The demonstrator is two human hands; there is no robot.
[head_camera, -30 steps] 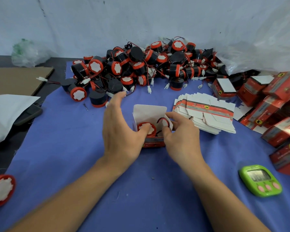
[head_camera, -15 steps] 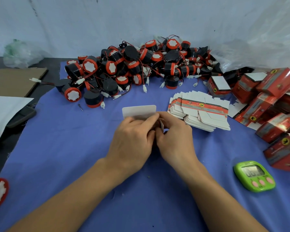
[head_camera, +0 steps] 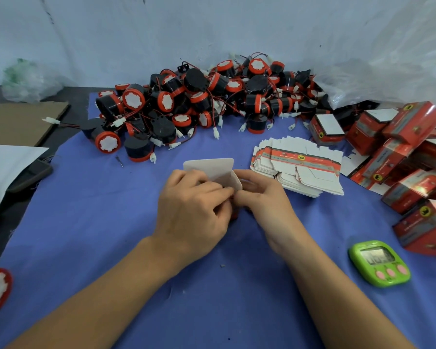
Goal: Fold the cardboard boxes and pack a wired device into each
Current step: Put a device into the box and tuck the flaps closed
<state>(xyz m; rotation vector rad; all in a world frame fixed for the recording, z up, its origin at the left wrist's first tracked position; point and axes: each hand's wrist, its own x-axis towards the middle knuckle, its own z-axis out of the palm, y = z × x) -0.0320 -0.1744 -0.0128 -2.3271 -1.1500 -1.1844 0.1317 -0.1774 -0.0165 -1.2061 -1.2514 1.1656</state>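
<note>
Change over the last second: the box [head_camera: 209, 168] was open with the red-rimmed device showing inside and the left hand spread above it. Now both hands have closed in over the box and the device is out of sight beneath them, so it is presumably seated inside. The small side flap [head_camera: 233, 181] is now bent inward, and the big top flap [head_camera: 207, 167] still stands upright behind the fingers. Judgement: loading of this box is done and closing is under way, with the side flaps going first and the top flap not yet tucked.

Left hand [head_camera: 194, 210]: fingers curled down over the box, tips meeting at the side flap, gripping the box body. Right hand [head_camera: 259, 197]: narrow, thumb and fingers pinching the box edge by that same flap. The two hands touch each other. Most of the box is hidden under them, and only the white flaps show.

The box sits mid-worktop [head_camera: 86, 222] on the blue cloth, between the pile of devices [head_camera: 199, 104] behind it and the person. A stack of flat boxes [head_camera: 300, 167] lies just to its right and finished boxes [head_camera: 400, 147] are heaped farther right. A green timer [head_camera: 379, 263] sits near the right forearm.
</note>
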